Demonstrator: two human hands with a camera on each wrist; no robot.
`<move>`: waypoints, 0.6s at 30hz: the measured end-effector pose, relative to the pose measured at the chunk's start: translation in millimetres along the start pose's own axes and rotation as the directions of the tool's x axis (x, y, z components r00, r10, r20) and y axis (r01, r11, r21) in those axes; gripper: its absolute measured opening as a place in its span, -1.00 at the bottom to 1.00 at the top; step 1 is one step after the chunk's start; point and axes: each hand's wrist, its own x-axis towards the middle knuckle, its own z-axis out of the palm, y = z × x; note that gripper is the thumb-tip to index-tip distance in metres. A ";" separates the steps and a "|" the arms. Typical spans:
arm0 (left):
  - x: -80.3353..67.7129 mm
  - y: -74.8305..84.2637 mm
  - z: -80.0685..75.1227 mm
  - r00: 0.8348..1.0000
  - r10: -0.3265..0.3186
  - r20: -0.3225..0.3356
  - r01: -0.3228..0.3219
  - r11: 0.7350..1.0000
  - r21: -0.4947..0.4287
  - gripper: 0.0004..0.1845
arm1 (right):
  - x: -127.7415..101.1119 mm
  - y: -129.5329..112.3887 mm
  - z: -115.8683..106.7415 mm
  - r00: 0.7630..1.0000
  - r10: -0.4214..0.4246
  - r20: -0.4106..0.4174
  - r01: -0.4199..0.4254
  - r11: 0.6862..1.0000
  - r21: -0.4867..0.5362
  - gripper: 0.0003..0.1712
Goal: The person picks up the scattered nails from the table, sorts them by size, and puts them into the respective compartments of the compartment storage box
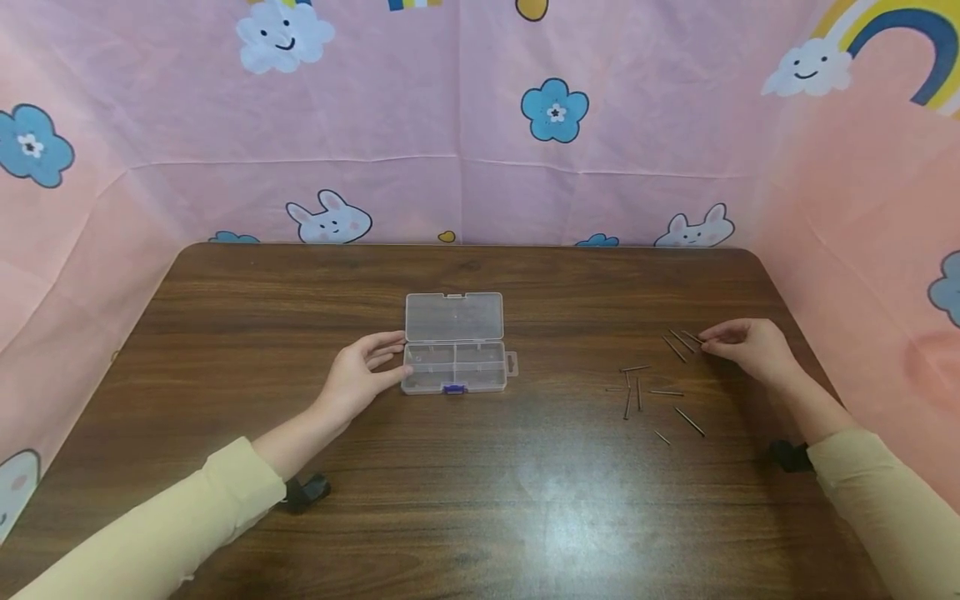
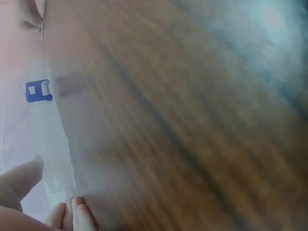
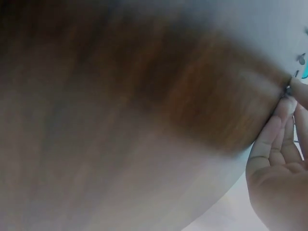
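A clear plastic compartment box (image 1: 454, 365) stands with its lid (image 1: 454, 317) raised at the back and a blue latch (image 1: 453, 389) on its front. My left hand (image 1: 358, 375) holds the box's left end, thumb at the near side and fingers farther back. In the left wrist view the thumb (image 2: 30, 177) overlaps the box wall. At the right, my right hand (image 1: 750, 346) pinches the end of a thin metal nail (image 1: 691, 337) between thumb and forefinger, close over the table. Two more nails (image 1: 674, 348) lie just left of those fingertips.
Several loose nails (image 1: 639, 394) of differing lengths lie scattered between the box and my right hand. A hanging tab (image 1: 512, 364) sticks out from the box's right end. The brown wooden table (image 1: 450, 500) is bordered at the back and sides by a pink printed cloth (image 1: 420, 108).
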 end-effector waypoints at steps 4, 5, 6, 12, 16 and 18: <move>1.0 -0.9 0.0 1.000 0.014 0.005 -0.014 1.000 0.008 -0.38 | 0.6 -0.8 -0.4 1.000 0.010 0.003 -0.010 1.000 -0.018 -0.68; 1.3 -1.0 0.2 1.000 0.017 0.005 -0.017 1.000 0.012 -0.38 | 0.5 -0.8 -0.5 1.000 0.010 0.000 -0.010 1.000 -0.020 -0.68; 1.4 -1.0 0.3 1.000 0.021 0.004 -0.021 1.000 0.018 -0.39 | 0.5 -0.7 -0.5 1.000 0.010 -0.003 -0.010 1.000 -0.020 -0.69; 0.6 -0.6 2.1 0.999 0.036 -0.016 -0.035 0.999 0.037 -0.45 | 0.3 0.8 0.4 1.000 0.003 -0.020 -0.004 1.000 -0.017 -0.70; -1.3 -0.1 4.3 0.998 0.052 -0.042 -0.050 0.998 0.044 -0.51 | 1.2 0.3 1.1 0.999 -0.002 -0.038 0.002 1.000 0.002 -0.70; -2.2 -0.2 5.4 0.997 0.058 -0.049 -0.055 0.997 0.050 -0.53 | 2.4 -1.0 0.9 0.999 -0.006 -0.043 0.007 1.000 0.012 -0.69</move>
